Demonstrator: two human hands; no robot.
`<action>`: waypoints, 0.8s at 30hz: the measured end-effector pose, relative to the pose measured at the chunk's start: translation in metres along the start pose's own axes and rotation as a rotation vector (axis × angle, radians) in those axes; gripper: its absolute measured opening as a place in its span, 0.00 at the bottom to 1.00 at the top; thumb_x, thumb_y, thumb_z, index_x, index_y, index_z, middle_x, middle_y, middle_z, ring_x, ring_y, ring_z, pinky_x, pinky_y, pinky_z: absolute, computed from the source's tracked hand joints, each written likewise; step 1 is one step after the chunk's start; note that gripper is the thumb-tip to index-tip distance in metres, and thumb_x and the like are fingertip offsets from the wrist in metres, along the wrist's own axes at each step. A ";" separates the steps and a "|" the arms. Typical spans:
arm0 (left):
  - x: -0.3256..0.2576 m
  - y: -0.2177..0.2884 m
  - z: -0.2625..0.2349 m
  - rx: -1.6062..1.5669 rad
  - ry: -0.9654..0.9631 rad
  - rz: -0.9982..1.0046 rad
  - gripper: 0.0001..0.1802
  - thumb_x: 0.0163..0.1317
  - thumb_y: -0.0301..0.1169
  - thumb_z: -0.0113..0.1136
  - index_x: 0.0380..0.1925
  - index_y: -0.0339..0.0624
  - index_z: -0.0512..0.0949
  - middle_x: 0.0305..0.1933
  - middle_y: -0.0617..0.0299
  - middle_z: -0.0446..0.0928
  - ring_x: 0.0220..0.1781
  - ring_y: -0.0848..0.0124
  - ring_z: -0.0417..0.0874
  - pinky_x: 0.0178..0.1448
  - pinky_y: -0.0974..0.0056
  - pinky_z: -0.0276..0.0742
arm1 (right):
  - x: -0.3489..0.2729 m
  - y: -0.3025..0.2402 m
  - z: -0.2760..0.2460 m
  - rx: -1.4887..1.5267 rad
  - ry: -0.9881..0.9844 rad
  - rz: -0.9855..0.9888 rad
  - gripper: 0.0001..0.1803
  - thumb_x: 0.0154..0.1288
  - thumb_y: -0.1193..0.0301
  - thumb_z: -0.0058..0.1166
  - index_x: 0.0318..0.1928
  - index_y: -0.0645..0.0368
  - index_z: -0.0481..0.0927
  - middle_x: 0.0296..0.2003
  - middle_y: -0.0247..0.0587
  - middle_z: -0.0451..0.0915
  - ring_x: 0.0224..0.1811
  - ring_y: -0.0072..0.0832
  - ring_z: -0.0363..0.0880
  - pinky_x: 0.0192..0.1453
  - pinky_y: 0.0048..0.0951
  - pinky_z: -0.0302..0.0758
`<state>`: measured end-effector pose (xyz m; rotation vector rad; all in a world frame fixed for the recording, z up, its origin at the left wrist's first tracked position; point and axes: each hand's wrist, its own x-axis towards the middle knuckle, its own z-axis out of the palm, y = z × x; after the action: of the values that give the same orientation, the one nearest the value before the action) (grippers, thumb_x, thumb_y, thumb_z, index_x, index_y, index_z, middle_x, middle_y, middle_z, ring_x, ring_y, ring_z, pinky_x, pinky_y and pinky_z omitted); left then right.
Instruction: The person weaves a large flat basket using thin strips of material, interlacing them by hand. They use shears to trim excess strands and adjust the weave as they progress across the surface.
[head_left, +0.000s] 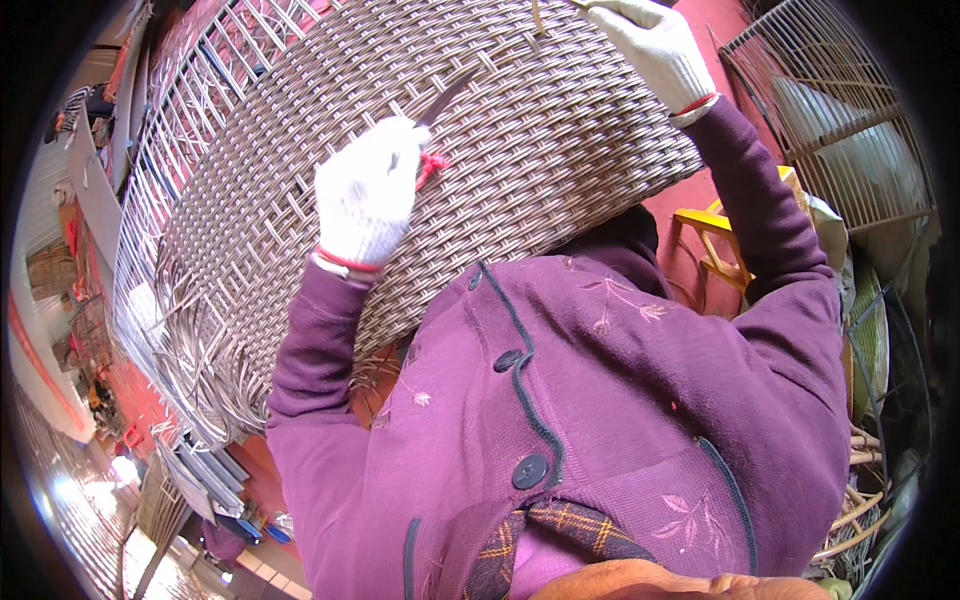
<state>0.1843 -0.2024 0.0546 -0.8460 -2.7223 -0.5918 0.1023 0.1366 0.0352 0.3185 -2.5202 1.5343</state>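
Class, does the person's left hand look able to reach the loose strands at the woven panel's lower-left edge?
Probably yes: only bare woven panel separates the left hand from the loose strands, though it holds a curved blade.

The gloved left hand (368,185) holds a curved blade (446,98) over a woven panel (530,180).

I can pass over the woven panel (540,160) between left hand (368,185) and right hand (655,48); curved knife (446,98) in the left juts into that gap. Loose strands (205,370) clutter the panel's lower-left edge. Purple buttoned jacket (610,400) blocks near side; yellow metal frame (712,222) crowds right sleeve (758,195), slatted rack (850,125) beyond.
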 end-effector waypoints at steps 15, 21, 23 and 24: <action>0.088 -0.032 0.027 0.443 -0.230 0.169 0.14 0.75 0.43 0.53 0.36 0.51 0.83 0.28 0.61 0.82 0.31 0.58 0.85 0.34 0.55 0.79 | -0.011 0.028 0.020 -0.282 -0.162 -0.011 0.14 0.76 0.65 0.59 0.51 0.62 0.86 0.37 0.42 0.87 0.37 0.25 0.84 0.45 0.26 0.80; 0.112 -0.021 0.081 0.261 -0.201 0.087 0.20 0.77 0.49 0.49 0.38 0.50 0.84 0.36 0.57 0.86 0.38 0.54 0.87 0.42 0.51 0.81 | -0.002 0.012 0.011 -0.437 -0.192 -0.036 0.12 0.75 0.66 0.58 0.46 0.62 0.86 0.31 0.45 0.84 0.31 0.28 0.82 0.39 0.30 0.78; 0.113 -0.024 0.092 0.216 -0.199 0.046 0.20 0.77 0.50 0.49 0.39 0.51 0.84 0.36 0.57 0.85 0.39 0.54 0.87 0.43 0.52 0.81 | 0.002 0.004 0.006 -0.530 -0.147 -0.239 0.12 0.74 0.65 0.58 0.44 0.62 0.86 0.29 0.45 0.82 0.29 0.31 0.81 0.37 0.31 0.78; 0.112 -0.027 0.094 0.211 -0.221 0.015 0.19 0.77 0.49 0.49 0.40 0.52 0.84 0.36 0.57 0.85 0.39 0.55 0.87 0.43 0.52 0.81 | 0.005 0.000 0.008 -0.573 -0.125 -0.337 0.12 0.74 0.65 0.58 0.43 0.62 0.86 0.28 0.46 0.82 0.27 0.32 0.81 0.37 0.31 0.78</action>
<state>0.0690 -0.1260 -0.0006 -0.9240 -2.9044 -0.2125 0.0974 0.1294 0.0326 0.7149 -2.6804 0.6543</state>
